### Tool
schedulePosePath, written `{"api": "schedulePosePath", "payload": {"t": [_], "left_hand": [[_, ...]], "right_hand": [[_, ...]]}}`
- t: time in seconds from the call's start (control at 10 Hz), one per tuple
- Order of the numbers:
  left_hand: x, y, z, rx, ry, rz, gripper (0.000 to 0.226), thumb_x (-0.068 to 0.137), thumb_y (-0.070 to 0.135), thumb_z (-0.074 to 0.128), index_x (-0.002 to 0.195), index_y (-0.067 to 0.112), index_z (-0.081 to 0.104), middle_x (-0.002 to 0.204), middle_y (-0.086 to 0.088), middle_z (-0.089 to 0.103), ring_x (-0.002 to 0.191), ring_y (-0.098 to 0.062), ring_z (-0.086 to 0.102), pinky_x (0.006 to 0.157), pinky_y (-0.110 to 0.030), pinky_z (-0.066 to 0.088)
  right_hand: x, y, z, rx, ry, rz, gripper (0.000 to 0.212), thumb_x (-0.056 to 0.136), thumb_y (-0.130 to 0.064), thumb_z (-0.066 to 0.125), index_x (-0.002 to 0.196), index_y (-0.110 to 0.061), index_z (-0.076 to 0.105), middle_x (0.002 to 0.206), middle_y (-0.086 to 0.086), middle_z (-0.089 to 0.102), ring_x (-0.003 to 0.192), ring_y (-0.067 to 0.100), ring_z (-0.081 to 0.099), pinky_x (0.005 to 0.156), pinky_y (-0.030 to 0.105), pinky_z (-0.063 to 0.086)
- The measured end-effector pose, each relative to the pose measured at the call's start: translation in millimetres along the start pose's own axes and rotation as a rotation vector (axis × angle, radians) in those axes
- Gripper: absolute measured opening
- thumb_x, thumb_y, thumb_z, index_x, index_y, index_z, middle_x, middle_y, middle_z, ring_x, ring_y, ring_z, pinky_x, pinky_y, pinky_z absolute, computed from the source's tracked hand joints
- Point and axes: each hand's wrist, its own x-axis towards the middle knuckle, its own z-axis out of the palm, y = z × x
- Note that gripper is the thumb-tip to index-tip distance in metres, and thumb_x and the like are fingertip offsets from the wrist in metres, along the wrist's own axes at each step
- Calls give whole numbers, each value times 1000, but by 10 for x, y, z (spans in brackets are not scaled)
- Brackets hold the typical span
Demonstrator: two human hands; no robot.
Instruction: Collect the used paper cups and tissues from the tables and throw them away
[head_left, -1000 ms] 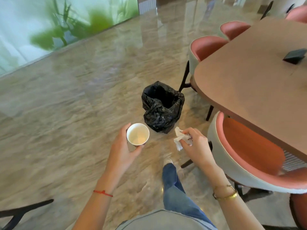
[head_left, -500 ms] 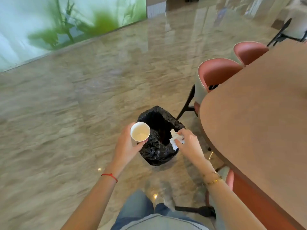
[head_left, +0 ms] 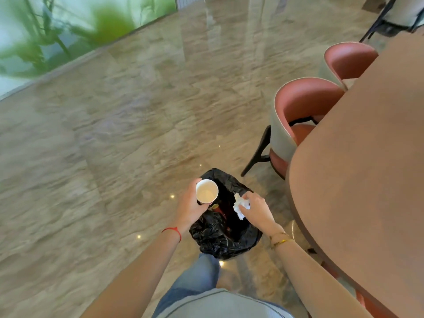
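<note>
A bin lined with a black bag stands on the marble floor just in front of my feet. My left hand grips a white paper cup, upright and empty-looking, over the bin's left rim. My right hand pinches a crumpled white tissue above the bin's open mouth. Some rubbish shows dimly inside the bag.
A large brown table fills the right side, its rounded edge close to my right arm. Two pink chairs are tucked against it beyond the bin. Open polished floor stretches left and ahead toward a glass wall with plants.
I have stepped closer to the bin, which now lies directly under both hands. The cup and tissue have moved from short of the bin to over its opening.
</note>
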Motion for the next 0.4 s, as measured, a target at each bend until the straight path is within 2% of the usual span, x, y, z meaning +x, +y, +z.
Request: {"api": "schedulePosePath", "payload": {"t": [0.1,0.2,0.3,0.4], "left_hand": [[427,-144,13,6,-67,-23,76,75,25,83,138,16,42,134,-4,52,118,-25,51,91,-33,44],[742,-283,7,9,-211,-66,84,75,18,81,145,14,34,143,-5,45,129,-24,45,102,-31,37],[976,-444,-30,-2,-309,-80,89,79,20,78,150,14,25,152,-4,35,139,-20,36,112,-32,31],[1140,-530,-159,36,-289,-38,73,86,26,71,148,19,32,151,2,38,137,-17,38,110,-30,33]], "right_hand": [[396,-9,118,5,-74,80,33,88,-21,58,121,-15,52,124,8,53,105,24,54,82,30,46],[664,-57,156,-11,-161,129,38,89,-26,60,125,-17,52,123,8,55,102,21,55,82,28,44],[876,-110,138,5,-141,151,41,91,-30,60,128,-18,51,125,6,55,107,21,57,85,27,45],[986,-207,22,96,1,116,39,91,-28,61,128,-18,54,126,3,56,111,18,56,88,26,44]]}}
